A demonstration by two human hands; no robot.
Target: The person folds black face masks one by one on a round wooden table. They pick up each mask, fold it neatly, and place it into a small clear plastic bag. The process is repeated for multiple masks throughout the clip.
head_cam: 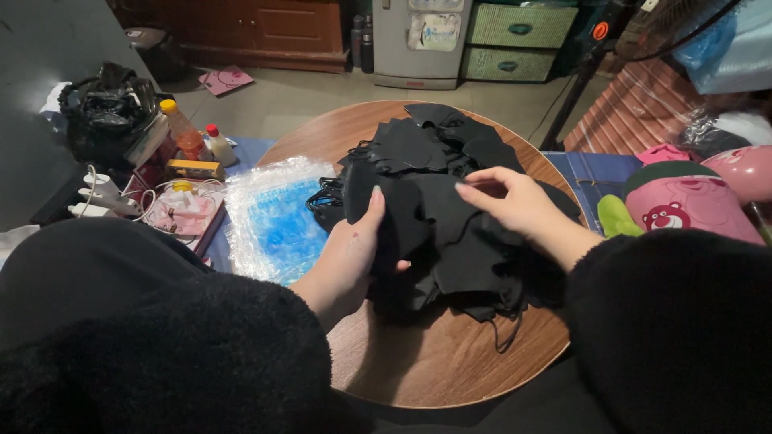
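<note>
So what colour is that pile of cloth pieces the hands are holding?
Black, all of it: the pile of cloth pieces, clearest in the head view.

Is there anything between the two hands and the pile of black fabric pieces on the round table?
Nothing visible. The left hand already grips a piece at the edge of the black fabric pile, and the right hand rests on top of it. The round table around the pile is bare wood.

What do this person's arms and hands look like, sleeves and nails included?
Both arms wear thick, fuzzy black sleeves ending at the wrists. The left hand and right hand are bare: no gloves, rings, watch or bracelets show. The nails are fairly long, with a rounded shape and no bright polish that can be made out in the dim light.
</note>
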